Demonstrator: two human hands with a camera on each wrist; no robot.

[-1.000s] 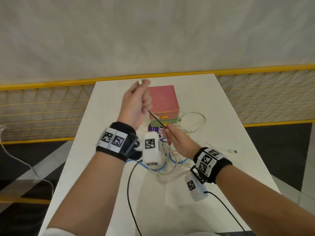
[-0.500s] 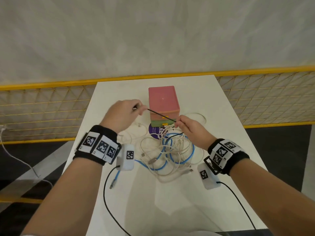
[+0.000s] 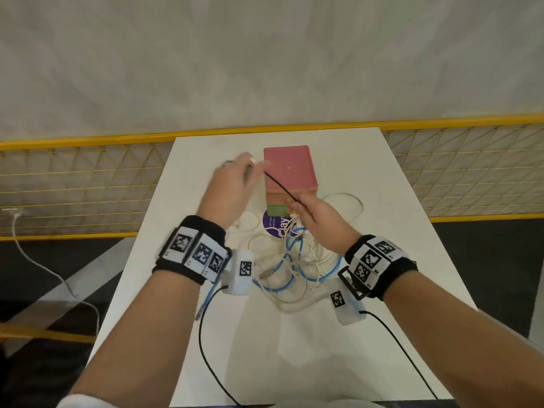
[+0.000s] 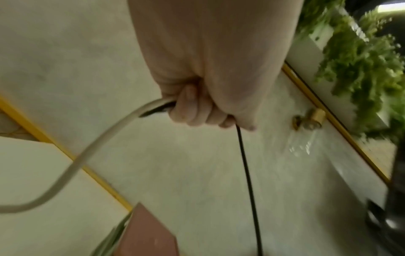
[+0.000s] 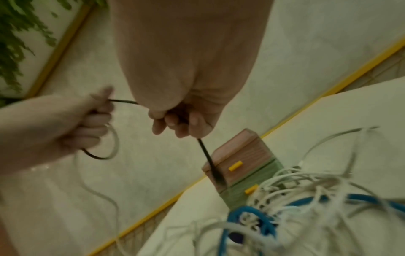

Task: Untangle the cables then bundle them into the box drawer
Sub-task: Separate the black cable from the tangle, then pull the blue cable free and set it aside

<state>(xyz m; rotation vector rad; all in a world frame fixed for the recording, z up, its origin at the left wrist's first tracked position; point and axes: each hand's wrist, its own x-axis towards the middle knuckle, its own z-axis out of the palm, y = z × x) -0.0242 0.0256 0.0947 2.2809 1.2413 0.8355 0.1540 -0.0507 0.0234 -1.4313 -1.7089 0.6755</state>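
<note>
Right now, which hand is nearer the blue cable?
The right. The right hand hovers just above the blue cable in the tangle, pinching the black cable. The left hand is raised further off, left of the box.

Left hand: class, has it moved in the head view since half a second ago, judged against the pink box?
Yes. The left hand has risen toward the far edge, now beside the pink box top rather than its front.

right hand (image 5: pixel 184 119) pinches black cable (image 5: pixel 206 155) | left hand (image 5: pixel 87 124) grips it
</note>
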